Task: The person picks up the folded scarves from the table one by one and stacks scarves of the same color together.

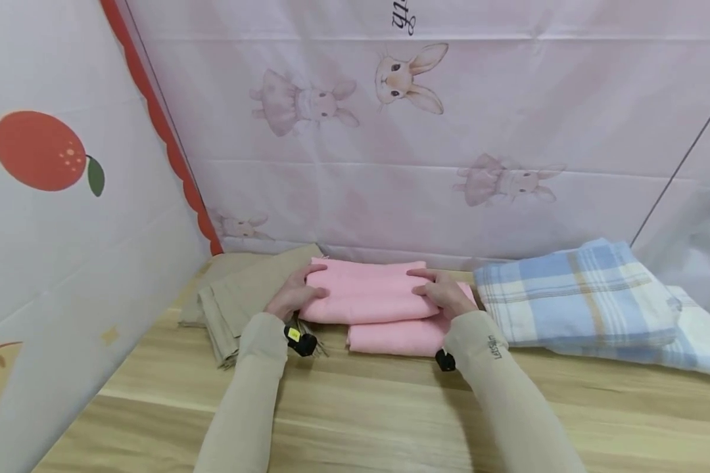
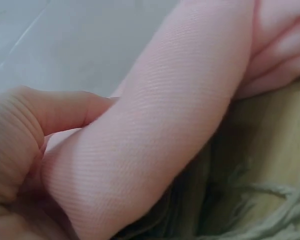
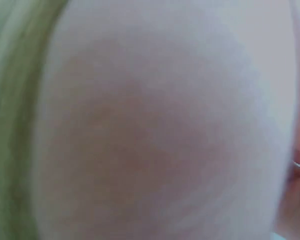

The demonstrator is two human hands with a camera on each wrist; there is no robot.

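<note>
A folded pink scarf (image 1: 367,289) is gripped at both ends. My left hand (image 1: 292,295) pinches its left end, thumb on the near face and fingers at the far edge. At the opposite end, my right hand (image 1: 446,294) holds it in the same manner. Beneath and slightly to the right lies a second folded pink scarf (image 1: 396,338) on the table. In the left wrist view, the ribbed pink fabric (image 2: 150,115) bulges in a thick fold beside the thumb. Blurred pink cloth (image 3: 160,100) fills most of the right wrist view, hiding most of that hand.
Folded beige scarves (image 1: 242,289) with fringes lie left, close to my left wrist. Folded blue-and-white plaid scarves (image 1: 580,295) are stacked at right. A rabbit-printed backdrop (image 1: 355,197) stands behind the wooden table (image 1: 367,407), and a white fruit-printed sheet (image 1: 94,263) borders the left.
</note>
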